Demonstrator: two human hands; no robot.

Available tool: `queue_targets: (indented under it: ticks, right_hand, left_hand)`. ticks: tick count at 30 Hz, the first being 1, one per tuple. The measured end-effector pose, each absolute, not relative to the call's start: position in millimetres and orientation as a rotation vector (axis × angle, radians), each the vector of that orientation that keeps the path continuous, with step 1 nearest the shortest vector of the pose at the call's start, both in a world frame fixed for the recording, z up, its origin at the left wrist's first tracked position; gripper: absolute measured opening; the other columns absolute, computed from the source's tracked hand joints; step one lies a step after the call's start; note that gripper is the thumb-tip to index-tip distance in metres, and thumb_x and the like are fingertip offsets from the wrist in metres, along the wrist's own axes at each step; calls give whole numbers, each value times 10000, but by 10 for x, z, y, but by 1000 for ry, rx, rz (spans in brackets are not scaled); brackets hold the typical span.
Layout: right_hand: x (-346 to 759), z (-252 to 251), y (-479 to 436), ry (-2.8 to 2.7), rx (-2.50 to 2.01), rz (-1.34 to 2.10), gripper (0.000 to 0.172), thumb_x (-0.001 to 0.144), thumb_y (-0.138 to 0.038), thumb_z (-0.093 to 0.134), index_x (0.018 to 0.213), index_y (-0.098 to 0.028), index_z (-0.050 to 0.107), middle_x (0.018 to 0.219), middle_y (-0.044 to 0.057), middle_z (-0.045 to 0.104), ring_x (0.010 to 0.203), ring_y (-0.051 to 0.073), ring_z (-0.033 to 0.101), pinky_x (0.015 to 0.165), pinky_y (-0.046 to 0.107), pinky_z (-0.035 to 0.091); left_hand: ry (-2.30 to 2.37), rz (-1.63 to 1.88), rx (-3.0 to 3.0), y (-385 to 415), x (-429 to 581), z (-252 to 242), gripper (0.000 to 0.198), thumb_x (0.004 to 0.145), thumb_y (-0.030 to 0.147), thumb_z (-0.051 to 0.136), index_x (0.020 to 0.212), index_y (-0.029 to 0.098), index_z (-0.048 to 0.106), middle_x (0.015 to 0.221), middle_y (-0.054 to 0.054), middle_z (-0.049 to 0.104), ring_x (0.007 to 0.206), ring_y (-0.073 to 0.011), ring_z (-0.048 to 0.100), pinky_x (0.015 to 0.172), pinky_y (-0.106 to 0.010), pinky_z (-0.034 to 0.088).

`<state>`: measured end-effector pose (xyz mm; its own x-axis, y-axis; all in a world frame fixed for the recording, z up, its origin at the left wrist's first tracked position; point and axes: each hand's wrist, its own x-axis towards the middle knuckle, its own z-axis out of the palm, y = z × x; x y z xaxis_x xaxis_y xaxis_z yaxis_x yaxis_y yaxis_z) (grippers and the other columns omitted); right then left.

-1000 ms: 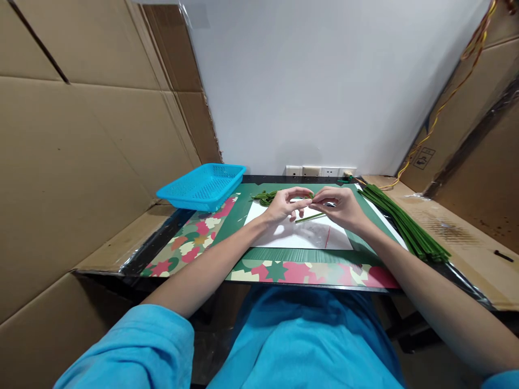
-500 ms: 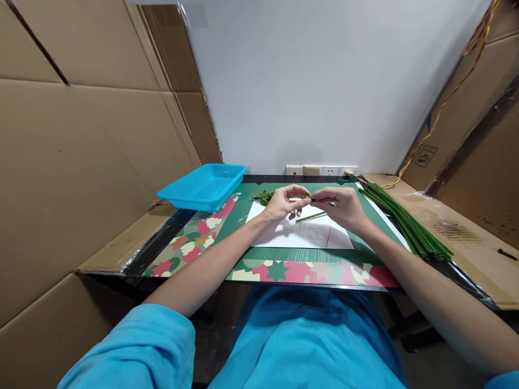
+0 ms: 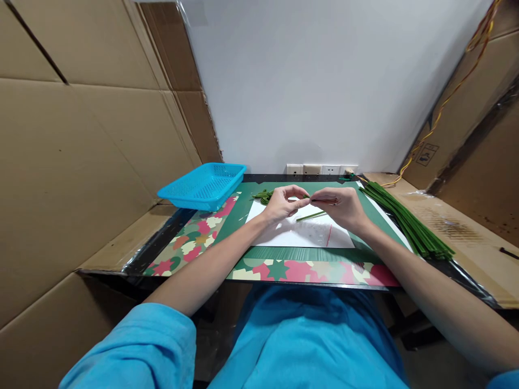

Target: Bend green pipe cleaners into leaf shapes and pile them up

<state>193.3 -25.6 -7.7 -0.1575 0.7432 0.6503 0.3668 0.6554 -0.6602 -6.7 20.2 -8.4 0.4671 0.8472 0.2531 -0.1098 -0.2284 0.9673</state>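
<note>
Above the white paper (image 3: pixel 300 237), my left hand (image 3: pixel 280 205) and my right hand (image 3: pixel 341 207) meet fingertip to fingertip. Both are closed in a pinch on a small piece of green pipe cleaner (image 3: pixel 306 196), mostly hidden by the fingers. A straight green pipe cleaner (image 3: pixel 311 216) lies on the paper beneath my hands, one end behind the right hand. Just left of my left hand sits a small pile of bent green pieces (image 3: pixel 263 195). A thick bunch of long green pipe cleaners (image 3: pixel 405 221) rests to the right of my right hand.
A blue perforated basket (image 3: pixel 203 186) stands at the back left of the green patterned mat (image 3: pixel 279 271). Wall sockets (image 3: pixel 322 169) line the back edge. Cardboard walls (image 3: pixel 81 162) flank both sides, and a yellow-red cable (image 3: pixel 433 124) runs down at the right.
The lower fingers of my left hand have drawn in beneath the thumb and show less. Both hands stay in nearly the same place, still pinching together.
</note>
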Motion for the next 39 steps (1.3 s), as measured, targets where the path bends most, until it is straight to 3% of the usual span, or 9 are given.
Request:
queue_targets:
  ticks: [13,19,24,29,35,39]
  right_hand:
    - [1912,-52,-293,-1720,-889,570,252,849,-462,796,913,-219,794,875,52,802,805,240,776,777,407,668]
    - [1934,2,-295,-1828,-932,521,257,890,-460,756,923,-208,794,842,62,791,752,208,742,663,332,614]
    - [1965,-2,-258,-1820,-917,800,341,874,-510,763,952,-179,797,844,83,774,718,212,730,538,294,585]
    - [1979,-25,-223,-1825,-895,972,355,857,-508,775,957,-168,797,823,84,768,748,231,744,536,292,593]
    - [1996,-29,-177,-1823,-914,826,316,858,-452,779,1031,-187,797,989,98,786,898,226,722,726,327,613]
    - [2007,-22,-167,-1732,-926,743,334,841,-478,787,991,-179,794,899,89,765,809,208,692,642,306,576]
  left_hand:
    - [735,1042,1523,192,-47,-71,498,652,523,918,894,131,731,696,9,627,427,-16,371,401,-212,248]
    - [720,1061,1497,174,-35,-71,504,634,527,927,844,129,701,721,-2,627,438,-27,419,396,-204,252]
    - [705,1042,1484,176,-38,-78,502,633,496,936,897,132,714,723,-7,637,458,-40,435,402,-205,254]
    - [689,976,1520,181,-56,-87,473,651,488,925,890,136,718,690,-1,619,489,-49,447,422,-196,250]
    - [742,982,1555,200,-62,-89,487,680,560,888,909,152,756,574,31,535,487,-66,426,428,-199,272]
    - [828,974,1540,202,-58,-102,543,665,616,875,932,155,771,632,-7,605,543,-103,524,441,-211,333]
